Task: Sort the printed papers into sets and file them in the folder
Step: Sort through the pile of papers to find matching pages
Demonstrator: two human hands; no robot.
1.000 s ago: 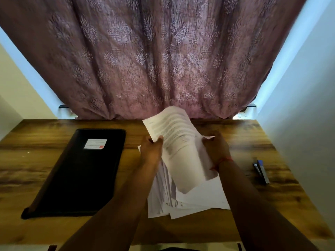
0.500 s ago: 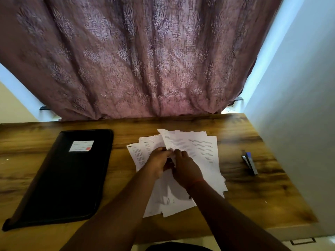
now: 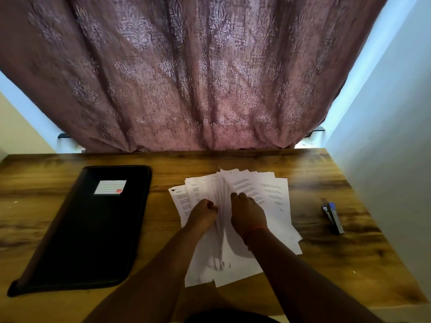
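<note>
A fanned pile of white printed papers lies on the wooden desk, in the middle. My left hand sits on the left part of the pile, its fingers curled round the raised edges of some sheets. My right hand rests just right of it, fingers bent down onto a sheet at the split in the fan. The black folder lies shut and flat to the left of the papers, with a white label on its cover.
A blue and grey stapler lies near the desk's right edge. A patterned mauve curtain hangs behind the desk's far edge. A pale wall runs close along the right side.
One second ago both hands held a sheet raised above the pile. The sheet came down onto the pile, and now the papers are spread into a wider fan with both hands on them.
</note>
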